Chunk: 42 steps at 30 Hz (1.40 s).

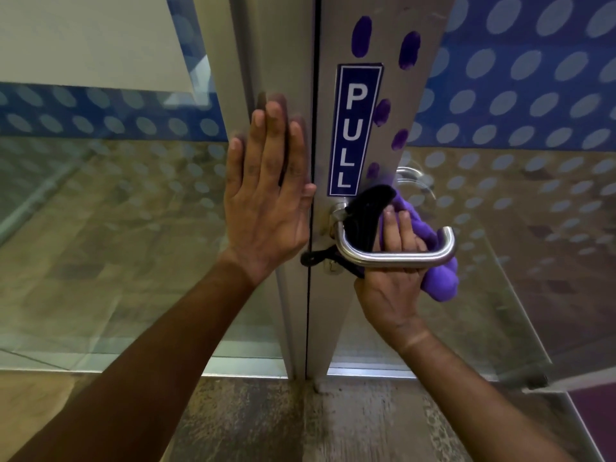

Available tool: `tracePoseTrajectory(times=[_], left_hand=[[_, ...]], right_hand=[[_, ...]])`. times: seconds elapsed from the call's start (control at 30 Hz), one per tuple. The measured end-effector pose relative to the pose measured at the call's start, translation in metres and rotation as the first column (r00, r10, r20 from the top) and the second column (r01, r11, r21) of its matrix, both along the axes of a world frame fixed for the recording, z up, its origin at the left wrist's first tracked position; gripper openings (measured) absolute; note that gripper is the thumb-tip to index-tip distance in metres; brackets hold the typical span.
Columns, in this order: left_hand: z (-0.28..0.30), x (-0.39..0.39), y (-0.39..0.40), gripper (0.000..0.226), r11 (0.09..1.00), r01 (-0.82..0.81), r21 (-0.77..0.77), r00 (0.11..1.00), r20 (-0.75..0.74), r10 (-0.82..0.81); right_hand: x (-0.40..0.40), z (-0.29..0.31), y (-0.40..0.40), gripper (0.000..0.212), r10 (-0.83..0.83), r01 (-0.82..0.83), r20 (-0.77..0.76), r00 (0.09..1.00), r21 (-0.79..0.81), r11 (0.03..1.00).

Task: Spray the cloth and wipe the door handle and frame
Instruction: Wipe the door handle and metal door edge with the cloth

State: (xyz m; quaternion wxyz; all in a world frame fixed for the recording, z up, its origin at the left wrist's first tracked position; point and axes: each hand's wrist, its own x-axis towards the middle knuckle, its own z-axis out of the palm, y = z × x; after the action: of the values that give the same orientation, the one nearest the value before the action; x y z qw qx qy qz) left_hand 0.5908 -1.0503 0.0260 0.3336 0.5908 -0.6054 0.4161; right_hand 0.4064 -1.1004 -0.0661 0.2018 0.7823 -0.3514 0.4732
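**Cloth behind the lever, wipe runs sideways**

Here the right hand (395, 261) is the nearer one; its grip is closed around the purple cloth (436, 258), fingers passing behind the door handle (396, 256); the lever's long axis lies horizontal, from the hub at left to its bent end at right, so the next stroke probably follows it; the left hand (266, 195) lies flat, fingers straight, on the frame (266, 61), just beside the PULL sign (355, 128).

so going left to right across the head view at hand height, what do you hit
left glass panel → left hand flat on the door frame → pull sign → right hand holding the purple cloth behind the door handle → right glass panel
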Motion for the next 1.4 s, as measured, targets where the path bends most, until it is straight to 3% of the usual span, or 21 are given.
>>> tracePoseTrajectory(times=[0.3,0.5,0.57,0.7,0.77,0.87,1.03,1.23,1.4], left_hand=[[-0.026,-0.002,-0.001,0.067,1.000,0.028,0.012,0.999,-0.036,-0.028],[-0.026,-0.002,-0.003,0.067,1.000,0.031,-0.001,0.999,-0.039,-0.032],[-0.026,-0.002,-0.003,0.068,1.000,0.021,-0.007,0.999,-0.031,-0.021],[-0.026,-0.003,-0.001,0.067,1.000,0.014,-0.011,0.999,-0.033,-0.015],[-0.025,-0.003,-0.001,0.067,1.000,0.004,-0.001,1.000,-0.027,-0.004],[-0.025,-0.004,-0.001,0.068,1.000,0.004,-0.002,1.000,-0.025,-0.004],[-0.026,-0.004,-0.002,0.066,1.000,0.002,-0.013,1.000,-0.019,-0.003],[-0.025,-0.004,0.000,0.067,1.000,0.002,-0.008,1.000,-0.014,-0.003],[-0.025,-0.004,0.000,0.066,1.000,0.010,-0.005,1.000,-0.019,-0.010]], right_hand=[[-0.016,-0.020,0.008,0.072,-0.052,0.052,-0.118,0.992,0.003,0.999],[0.010,0.003,0.005,0.098,-0.028,0.024,0.072,0.997,0.063,0.998],[0.008,-0.001,0.001,0.094,-0.029,0.027,0.045,0.999,0.044,0.999],[-0.020,-0.026,0.004,0.061,0.003,-0.005,-0.126,0.992,-0.016,1.000],[-0.026,-0.032,0.005,0.056,0.018,-0.020,-0.188,0.982,-0.007,1.000],[-0.018,-0.026,0.005,0.058,0.001,0.002,-0.118,0.993,0.028,1.000],[-0.001,-0.015,0.005,0.081,-0.070,0.071,-0.024,0.997,0.074,0.995],[-0.028,-0.038,0.018,0.048,0.030,-0.017,-0.255,0.966,0.055,0.998],[-0.004,-0.014,0.008,0.067,-0.043,0.048,-0.058,0.997,0.095,0.994]])
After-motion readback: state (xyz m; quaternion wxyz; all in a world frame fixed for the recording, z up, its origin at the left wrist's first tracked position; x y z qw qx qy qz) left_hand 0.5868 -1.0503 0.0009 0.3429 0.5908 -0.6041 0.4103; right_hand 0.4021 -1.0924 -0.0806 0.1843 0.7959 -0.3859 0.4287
